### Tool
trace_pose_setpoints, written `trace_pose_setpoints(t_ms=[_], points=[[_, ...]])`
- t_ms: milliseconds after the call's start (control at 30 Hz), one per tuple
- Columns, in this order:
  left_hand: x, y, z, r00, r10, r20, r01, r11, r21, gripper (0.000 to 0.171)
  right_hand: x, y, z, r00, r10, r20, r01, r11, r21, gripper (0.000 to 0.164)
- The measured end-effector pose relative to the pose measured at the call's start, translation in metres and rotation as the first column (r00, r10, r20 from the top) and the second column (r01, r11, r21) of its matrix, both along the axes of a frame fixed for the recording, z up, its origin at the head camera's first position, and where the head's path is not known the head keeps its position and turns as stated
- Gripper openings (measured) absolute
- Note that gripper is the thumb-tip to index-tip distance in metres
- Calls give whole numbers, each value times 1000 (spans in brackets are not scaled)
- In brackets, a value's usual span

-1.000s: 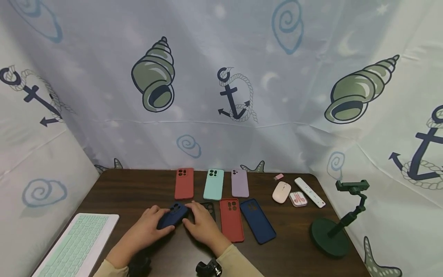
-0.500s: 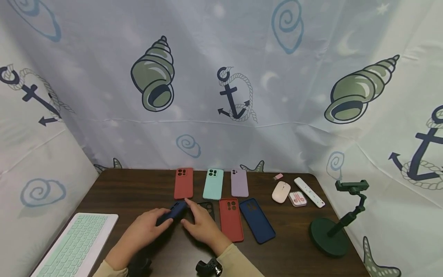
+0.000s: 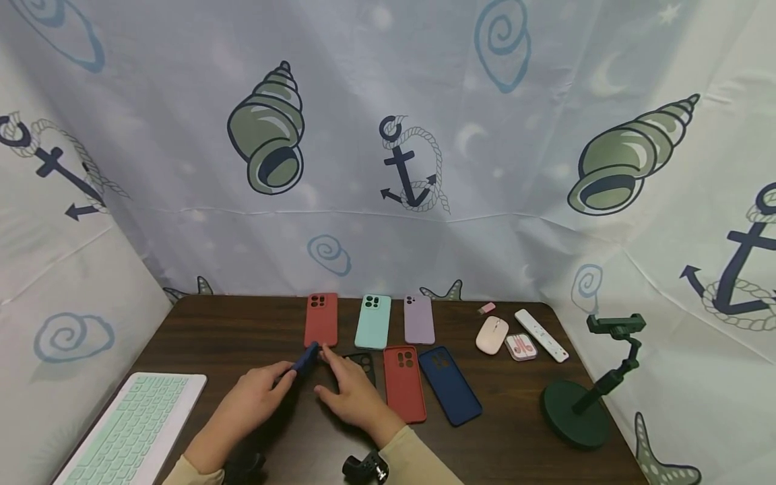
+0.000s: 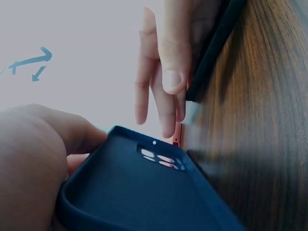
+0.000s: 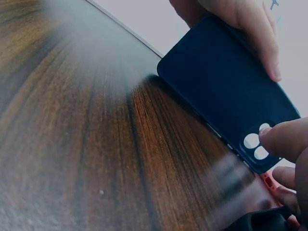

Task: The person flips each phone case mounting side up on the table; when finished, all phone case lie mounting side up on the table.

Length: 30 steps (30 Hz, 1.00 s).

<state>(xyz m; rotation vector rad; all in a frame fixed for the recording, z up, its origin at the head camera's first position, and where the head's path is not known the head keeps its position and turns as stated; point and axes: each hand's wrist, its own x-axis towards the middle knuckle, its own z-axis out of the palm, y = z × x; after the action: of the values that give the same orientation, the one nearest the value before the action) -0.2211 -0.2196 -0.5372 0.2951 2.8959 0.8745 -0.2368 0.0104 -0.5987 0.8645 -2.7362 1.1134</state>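
Observation:
A navy blue phone case (image 3: 306, 358) is tipped up on its long edge near the middle of the table. My left hand (image 3: 251, 399) grips it between thumb and fingers; the hollow inside and camera cutouts of the case (image 4: 125, 187) face the left wrist camera. Fingers stretched out, my right hand (image 3: 356, 394) is beside the camera end of the case (image 5: 216, 86); whether it touches is unclear. A black phone case (image 3: 366, 364) lies partly hidden behind the right hand. Just right of it lie a red phone case (image 3: 406, 385) and another navy case (image 3: 451, 387).
Along the back edge lie red (image 3: 321, 320), mint (image 3: 372, 323) and lilac (image 3: 419, 320) phone cases. A keyboard (image 3: 136, 428) sits left. Rightward are a mouse (image 3: 492, 335), small earphone box (image 3: 521, 347), white remote (image 3: 542, 335), pink stick (image 3: 487, 308) and green stand (image 3: 576, 414).
The held navy case has turned from showing its camera side to standing nearly edge-on in the head view. My left hand rotated with it; my right hand's fingers straightened and spread slightly.

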Motion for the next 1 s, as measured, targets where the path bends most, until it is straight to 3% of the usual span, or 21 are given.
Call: trace_pose_setpoints(t_ms=[200, 400, 900, 1000], points=[[0, -3, 0, 998, 58, -23, -57, 997, 61, 28, 1, -1, 1, 999, 0, -34, 4, 994, 110, 71], [-4, -9, -3, 993, 110, -52, -107, 993, 57, 29, 2, 0, 1, 997, 25, -75, -13, 987, 158, 62], [-6, -16, -10, 991, 129, -47, -128, 991, 27, 24, 2, -1, 1, 994, 30, -101, -13, 986, 164, 56], [-6, -17, -13, 989, 119, -84, -118, 993, 10, 22, 1, -2, -1, 995, 27, -99, -10, 986, 164, 56]])
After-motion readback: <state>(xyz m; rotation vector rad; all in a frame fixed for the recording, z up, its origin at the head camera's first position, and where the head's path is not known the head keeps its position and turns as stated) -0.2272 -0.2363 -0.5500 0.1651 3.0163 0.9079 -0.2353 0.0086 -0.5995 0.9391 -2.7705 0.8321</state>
